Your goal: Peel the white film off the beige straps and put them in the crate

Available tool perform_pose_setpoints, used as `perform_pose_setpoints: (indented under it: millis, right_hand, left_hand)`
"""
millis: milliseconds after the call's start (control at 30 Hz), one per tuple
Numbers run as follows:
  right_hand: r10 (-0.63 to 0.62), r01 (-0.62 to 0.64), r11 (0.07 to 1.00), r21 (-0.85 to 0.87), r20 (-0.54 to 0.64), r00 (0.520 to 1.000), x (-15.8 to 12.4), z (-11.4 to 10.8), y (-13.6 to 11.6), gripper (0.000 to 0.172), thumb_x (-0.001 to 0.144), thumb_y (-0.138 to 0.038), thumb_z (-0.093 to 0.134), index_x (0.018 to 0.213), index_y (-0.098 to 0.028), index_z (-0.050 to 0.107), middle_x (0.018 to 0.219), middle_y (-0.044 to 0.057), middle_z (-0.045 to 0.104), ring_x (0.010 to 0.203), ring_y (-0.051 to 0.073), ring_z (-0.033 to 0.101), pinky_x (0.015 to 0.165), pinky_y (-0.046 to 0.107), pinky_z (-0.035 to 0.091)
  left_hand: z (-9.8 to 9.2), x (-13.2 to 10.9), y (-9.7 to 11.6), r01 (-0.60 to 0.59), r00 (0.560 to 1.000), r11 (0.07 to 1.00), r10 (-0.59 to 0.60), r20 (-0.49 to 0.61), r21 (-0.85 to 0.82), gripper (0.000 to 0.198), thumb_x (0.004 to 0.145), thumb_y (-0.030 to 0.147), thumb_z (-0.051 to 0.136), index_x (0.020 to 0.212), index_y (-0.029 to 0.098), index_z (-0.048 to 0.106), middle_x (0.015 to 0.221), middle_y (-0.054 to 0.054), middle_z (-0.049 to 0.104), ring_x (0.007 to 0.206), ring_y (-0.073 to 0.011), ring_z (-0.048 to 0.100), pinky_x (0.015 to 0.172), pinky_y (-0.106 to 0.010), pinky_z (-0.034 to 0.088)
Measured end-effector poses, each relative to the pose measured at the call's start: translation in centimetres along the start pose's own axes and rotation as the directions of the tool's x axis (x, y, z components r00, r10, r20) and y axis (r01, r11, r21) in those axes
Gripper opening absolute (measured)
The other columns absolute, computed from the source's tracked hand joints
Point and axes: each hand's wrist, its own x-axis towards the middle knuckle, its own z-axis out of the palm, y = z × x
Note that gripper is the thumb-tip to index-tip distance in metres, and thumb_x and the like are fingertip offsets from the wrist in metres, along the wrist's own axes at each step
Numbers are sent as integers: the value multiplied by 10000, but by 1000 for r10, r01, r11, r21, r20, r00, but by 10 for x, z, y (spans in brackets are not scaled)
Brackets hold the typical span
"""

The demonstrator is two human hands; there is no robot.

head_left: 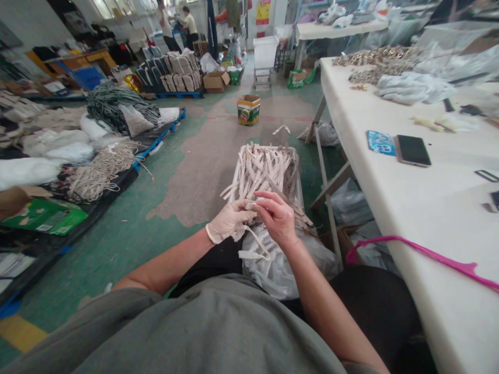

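A gloved left hand point(230, 222) and a bare right hand point(279, 218) meet in front of a worker's gray-green shirt point(218, 327), fingers of both clamped on a pale strip point(252, 255) — its loose length curling down above a clear plastic bag point(284, 270). Just beyond the hands, a white crate point(300, 192) on the floor brims with similar strips point(265, 166). At right, a phone point(414, 150) lies beside a blue card point(381, 143) on a cream-covered counter point(429, 218) — a pink band point(429, 253) trailing over its edge.
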Motion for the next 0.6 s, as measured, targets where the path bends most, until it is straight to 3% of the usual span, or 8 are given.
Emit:
perform_pose_setpoints:
  millis: [133,300,367,467,600]
  right_hand:
    - [55,-62,997,43,162,985,1,-1,-3,202,920,-385,631,856,-244,761,1132,62,738,936,193,705,860,345,550]
    - [169,-195,962,191,145,975,1,-3,4,348,978,-425,494,1145,-239,736,1202,63,718,1151,216,648,1027,389,491]
    - [249,-291,932,214,205,947,2,-5,8,376,956,-439,516,1197,-234,721,1168,61,726,1104,220,656,966,379,522]
    - [320,-412,865,286,318,893,2,-4,13,363,858,-476,640,1070,-207,760,1001,60,742,891,196,671,771,316,555]
    - [398,-533,752,387,378,836,2,1,17,474,745,-497,743,1113,-199,737,852,24,698,643,127,591,538,232,464]
  left_hand:
    - [2,-4,1,-20,998,964,4,60,266,452,522,362,956,785,102,697,692,17,656,609,-72,583,573,-178,456]
    - [-3,-4,3,-48,999,947,45,16,319,518,627,544,874,801,117,640,618,9,631,505,-84,567,491,-193,448]
    - [-4,-5,4,-78,997,954,74,25,289,520,666,562,847,850,128,626,642,0,649,521,-102,602,510,-206,486]
    - [-4,-6,6,-79,996,957,68,50,278,519,695,561,828,891,137,601,656,-1,659,533,-118,629,514,-215,511]
    - [-2,-10,11,-42,995,957,14,100,288,503,719,542,818,905,146,569,648,7,664,505,-111,622,485,-199,497]
